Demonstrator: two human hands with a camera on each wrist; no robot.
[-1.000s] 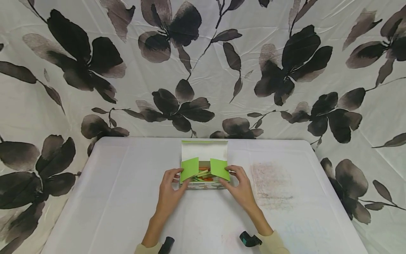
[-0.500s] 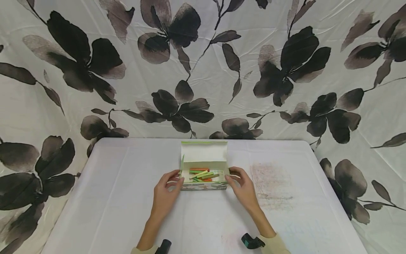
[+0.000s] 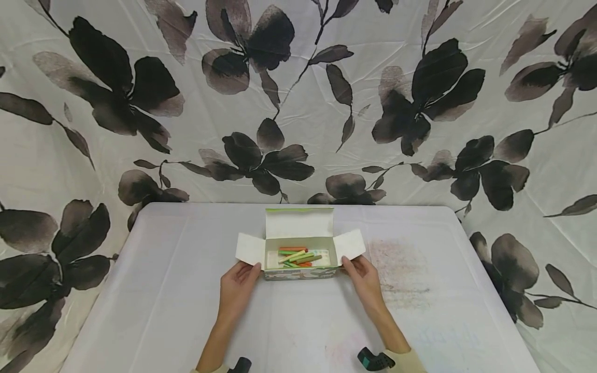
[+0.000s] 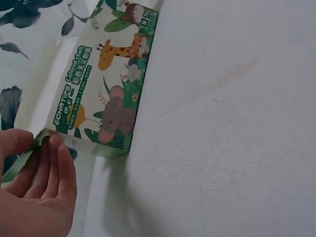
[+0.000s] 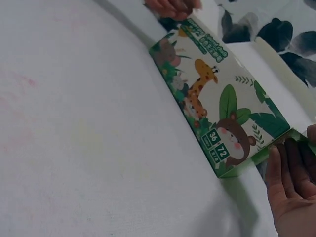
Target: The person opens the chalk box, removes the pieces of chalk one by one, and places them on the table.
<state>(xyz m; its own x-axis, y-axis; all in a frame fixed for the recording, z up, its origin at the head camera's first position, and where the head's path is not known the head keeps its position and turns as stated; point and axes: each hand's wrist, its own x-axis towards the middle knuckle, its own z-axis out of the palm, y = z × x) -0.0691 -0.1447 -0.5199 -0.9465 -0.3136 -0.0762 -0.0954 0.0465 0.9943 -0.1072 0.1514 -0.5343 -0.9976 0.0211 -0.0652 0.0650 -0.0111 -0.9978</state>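
Though the left flap (image 3: 251,248) and right flap (image 3: 351,243) partly covered the box (image 3: 300,274) a second ago, both now splay outward; my left fingers (image 4: 66,170) pinch the former, my right fingers (image 5: 275,173) the latter; between them, the box sits on the surface (image 3: 298,321).

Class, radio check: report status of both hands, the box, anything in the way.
Left hand pinches left flap; right hand pinches right flap. Box open on table, sticks inside. Nothing covering sticks.

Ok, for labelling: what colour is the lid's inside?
The lid's inside is white; best in head view.
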